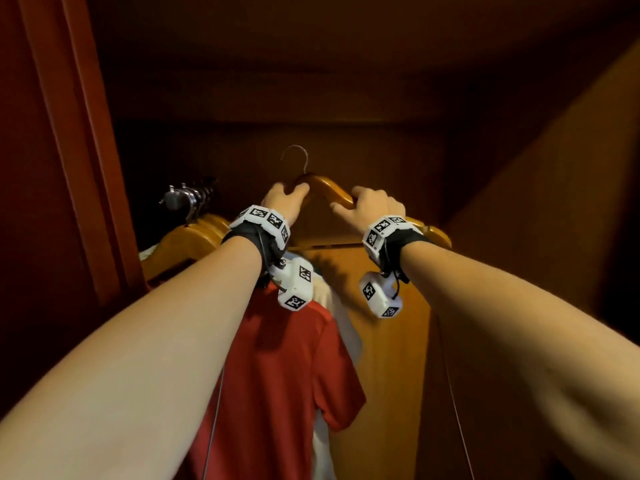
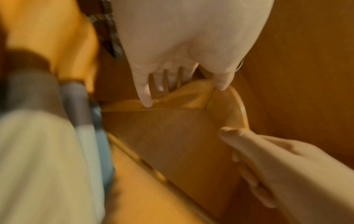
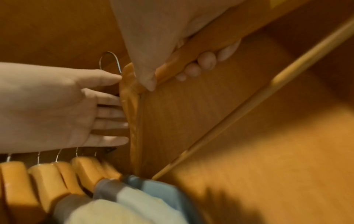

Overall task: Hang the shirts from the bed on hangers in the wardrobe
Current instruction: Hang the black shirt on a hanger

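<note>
A: Where is the bare honey-coloured wooden hanger with the thin wire hook (image 1: 325, 188)?

B: Centre of the head view, held up inside the reddish-brown wooden wardrobe (image 1: 519, 202). Its hook points up and away from the person and catches on nothing. The long axis runs across the frame from left to right, with the peak between the two hands.

A: And the hands?

B: The left hand (image 1: 285, 199) is curled over the left shoulder of the hanger, right beside the hook. The right hand (image 1: 372, 202) is wrapped round the right arm of it; the right wrist view shows those fingers (image 3: 203, 63) tucked underneath. Both are grasping it.

A: Which is nearer the rail?

B: The left one, I judge. The dark metal rail (image 1: 188, 195) sits at middle left, already carrying a row of matching wooden hangers (image 1: 194, 237). So the hook lies right of the rail end and higher in the frame.

A: Anything hung already?

B: A red short-sleeved shirt (image 1: 277, 375) hangs below the wrists at lower centre, and a pale garment (image 1: 346, 317) sits just behind it.
</note>
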